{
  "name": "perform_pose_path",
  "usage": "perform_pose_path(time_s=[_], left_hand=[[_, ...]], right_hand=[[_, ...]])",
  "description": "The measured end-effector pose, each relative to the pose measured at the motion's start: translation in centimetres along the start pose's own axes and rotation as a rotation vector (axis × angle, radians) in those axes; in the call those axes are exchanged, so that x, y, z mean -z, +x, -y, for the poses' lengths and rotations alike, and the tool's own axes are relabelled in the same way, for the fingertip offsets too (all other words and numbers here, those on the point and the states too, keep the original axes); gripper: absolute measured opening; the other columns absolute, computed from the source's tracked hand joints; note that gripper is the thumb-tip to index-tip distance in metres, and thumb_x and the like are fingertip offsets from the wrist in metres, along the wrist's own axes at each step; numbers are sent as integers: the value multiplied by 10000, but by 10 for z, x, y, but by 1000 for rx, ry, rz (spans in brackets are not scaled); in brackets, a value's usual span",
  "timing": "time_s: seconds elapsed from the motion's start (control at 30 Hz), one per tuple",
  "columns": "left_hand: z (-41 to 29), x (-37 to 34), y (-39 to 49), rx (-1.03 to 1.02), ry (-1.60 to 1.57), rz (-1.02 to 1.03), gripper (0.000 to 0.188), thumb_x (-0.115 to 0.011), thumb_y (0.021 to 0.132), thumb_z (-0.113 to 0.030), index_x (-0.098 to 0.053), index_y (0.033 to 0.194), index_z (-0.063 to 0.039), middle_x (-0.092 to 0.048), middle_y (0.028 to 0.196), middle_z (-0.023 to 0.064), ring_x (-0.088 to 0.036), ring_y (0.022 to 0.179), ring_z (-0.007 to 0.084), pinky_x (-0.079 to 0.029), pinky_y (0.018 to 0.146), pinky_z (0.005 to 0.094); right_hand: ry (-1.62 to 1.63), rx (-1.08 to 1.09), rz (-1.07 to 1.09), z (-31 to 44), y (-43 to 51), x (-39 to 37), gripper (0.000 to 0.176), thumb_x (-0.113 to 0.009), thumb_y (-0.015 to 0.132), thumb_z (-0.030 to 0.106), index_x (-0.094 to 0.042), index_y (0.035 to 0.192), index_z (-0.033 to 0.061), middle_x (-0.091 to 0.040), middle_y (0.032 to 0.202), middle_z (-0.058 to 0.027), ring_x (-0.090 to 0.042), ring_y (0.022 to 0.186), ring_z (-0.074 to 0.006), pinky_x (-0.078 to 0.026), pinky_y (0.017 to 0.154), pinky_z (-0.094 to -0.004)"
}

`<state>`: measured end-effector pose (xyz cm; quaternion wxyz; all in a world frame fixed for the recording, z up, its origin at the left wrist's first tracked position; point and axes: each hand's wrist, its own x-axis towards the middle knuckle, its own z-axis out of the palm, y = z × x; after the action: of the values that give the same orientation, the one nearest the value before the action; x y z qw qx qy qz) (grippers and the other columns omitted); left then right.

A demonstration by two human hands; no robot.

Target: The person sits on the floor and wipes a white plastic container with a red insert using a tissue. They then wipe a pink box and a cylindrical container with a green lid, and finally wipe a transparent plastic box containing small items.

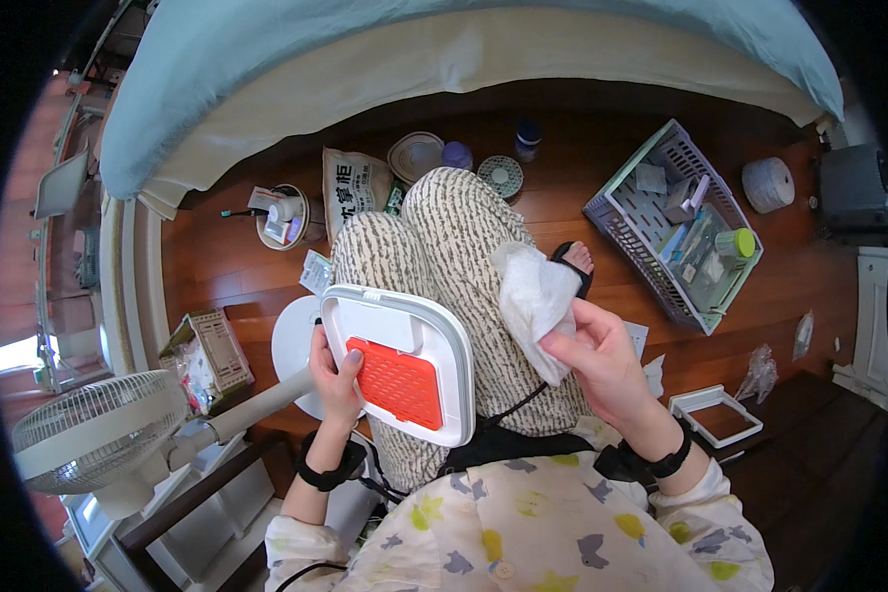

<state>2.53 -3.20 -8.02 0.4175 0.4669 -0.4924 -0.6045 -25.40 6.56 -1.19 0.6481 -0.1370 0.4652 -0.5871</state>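
My left hand (pixel 338 381) grips the left edge of a white plastic lid (pixel 451 355) with a grey seal round its rim. A red-orange perforated panel (pixel 399 385) is set in the lid's face, which is turned up towards me above my lap. To the right, my right hand (pixel 603 355) pinches a crumpled white cloth or tissue (pixel 536 296) between thumb and fingers. The cloth hangs over my patterned trousers (pixel 466 229), apart from the lid.
A purple plastic basket (pixel 636 277) holding small items stands right on the wooden floor, near a yarn cone (pixel 768 185). A small bin (pixel 307 229), a printed bag (pixel 351 185) and jars lie ahead. Left are a white fan (pixel 103 429) and an open box (pixel 222 351). A white frame (pixel 677 403) lies right.
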Motion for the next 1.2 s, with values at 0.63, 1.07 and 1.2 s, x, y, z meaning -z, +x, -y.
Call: perform_pose_path(time_s=[0.63,1.07,1.2], left_hand=[[-12,-12,-1,42,113,-59,333,-694,768,-86,-455,991,-24,-579,909,61,-562,812,103,-454,750,238],[-22,-29,-10,-10,316,-177,305,-718,766,-52,-469,939,-16,-589,832,53,-553,735,82,-448,683,211],[-23,-29,-13,-1,363,-185,314,-729,760,-63,-471,933,-13,-597,824,57,-558,721,83,-454,672,210]], right_hand=[[-871,600,276,8,62,-35,138,-603,809,62,-631,917,-17,-531,888,-132,-580,781,-283,-474,700,-357],[-1267,616,318,0,94,-45,183,-583,675,-50,-619,855,-51,-551,839,-170,-575,804,-337,-473,735,-387],[-1156,490,138,-3,76,-33,97,-562,779,-11,-597,862,-48,-537,810,-155,-562,759,-325,-454,669,-370]])
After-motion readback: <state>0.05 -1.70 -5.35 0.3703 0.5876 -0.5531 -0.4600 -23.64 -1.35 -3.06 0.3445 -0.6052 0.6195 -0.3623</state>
